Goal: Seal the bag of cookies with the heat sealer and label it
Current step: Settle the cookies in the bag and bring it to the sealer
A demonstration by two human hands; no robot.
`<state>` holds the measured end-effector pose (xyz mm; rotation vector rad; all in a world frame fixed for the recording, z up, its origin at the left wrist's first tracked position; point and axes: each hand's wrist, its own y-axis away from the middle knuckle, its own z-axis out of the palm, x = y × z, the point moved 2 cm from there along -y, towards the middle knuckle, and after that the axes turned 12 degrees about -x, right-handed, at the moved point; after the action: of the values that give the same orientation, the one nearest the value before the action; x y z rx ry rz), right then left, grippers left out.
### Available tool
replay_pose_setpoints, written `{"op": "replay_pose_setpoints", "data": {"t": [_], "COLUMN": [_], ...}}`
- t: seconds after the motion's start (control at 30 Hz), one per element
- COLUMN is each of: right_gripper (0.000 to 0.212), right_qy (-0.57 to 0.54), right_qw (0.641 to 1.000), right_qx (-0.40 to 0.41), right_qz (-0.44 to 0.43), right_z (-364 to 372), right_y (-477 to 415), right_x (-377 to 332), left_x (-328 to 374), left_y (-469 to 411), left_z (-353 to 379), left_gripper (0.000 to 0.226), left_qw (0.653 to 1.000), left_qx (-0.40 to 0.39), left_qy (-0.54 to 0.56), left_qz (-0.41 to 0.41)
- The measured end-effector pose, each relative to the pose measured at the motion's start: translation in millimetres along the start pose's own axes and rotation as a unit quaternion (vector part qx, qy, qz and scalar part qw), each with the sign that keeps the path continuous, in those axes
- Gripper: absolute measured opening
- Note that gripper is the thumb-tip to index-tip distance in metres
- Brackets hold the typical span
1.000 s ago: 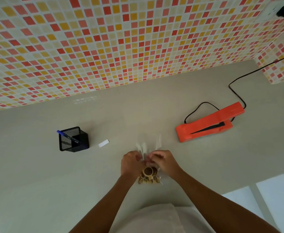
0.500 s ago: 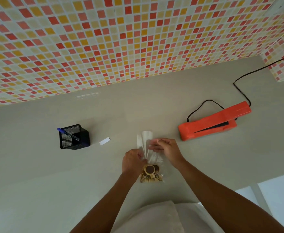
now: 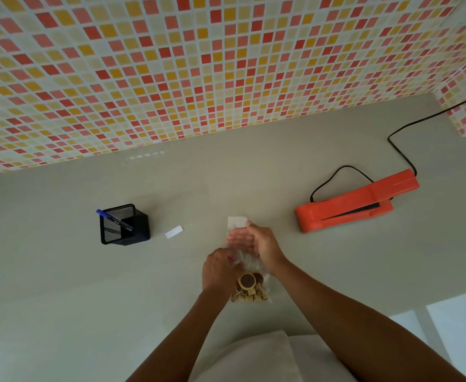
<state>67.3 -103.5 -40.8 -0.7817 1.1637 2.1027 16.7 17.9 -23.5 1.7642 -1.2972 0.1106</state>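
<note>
A clear bag of cookies (image 3: pixel 249 288) lies on the grey counter (image 3: pixel 254 175) just in front of me, its cookies bunched at the near end. My left hand (image 3: pixel 217 271) grips the bag's left side just above the cookies. My right hand (image 3: pixel 263 246) holds the bag's empty upper part; its fingers show hazily through the plastic and the thumb lies at the top. The bag's flattened mouth (image 3: pixel 236 222) pokes out beyond my fingers. An orange heat sealer (image 3: pixel 350 206) sits to the right with its arm raised. A small white label (image 3: pixel 174 232) lies to the left of the bag.
A black mesh pen holder (image 3: pixel 124 226) with a blue pen (image 3: pixel 114 220) stands left of the label. The sealer's black cord (image 3: pixel 402 153) runs back to the tiled wall (image 3: pixel 198 64) at the right. The counter's edge is at the lower right.
My right hand has slid up from the cookies along the bag's upper part, and the splayed plastic now lies flatter. My left hand stays by the cookies.
</note>
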Motion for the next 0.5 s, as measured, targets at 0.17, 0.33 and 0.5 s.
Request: {"op": "replay_pose_setpoints", "data": {"t": [0.17, 0.33, 0.5], "right_gripper": [0.059, 0.064, 0.051], "right_qy": [0.020, 0.023, 0.038], "right_qw": [1.000, 0.999, 0.986], "right_qx": [-0.001, 0.037, 0.109], "right_qz": [0.025, -0.002, -0.117], "right_z": [-4.0, -18.6, -24.0], "right_y": [-8.2, -23.9, -29.9], "right_x": [2.2, -16.9, -19.9], "left_x": [-3.5, -5.4, -5.5], "left_y": [4.6, 8.9, 11.6], "left_z": [2.6, 3.9, 4.2], "left_gripper": [0.015, 0.017, 0.020], "left_qw": [1.000, 1.000, 0.999], "left_qx": [0.009, 0.025, 0.031], "left_qy": [-0.002, -0.007, -0.025], "left_qz": [0.007, 0.011, 0.021]}}
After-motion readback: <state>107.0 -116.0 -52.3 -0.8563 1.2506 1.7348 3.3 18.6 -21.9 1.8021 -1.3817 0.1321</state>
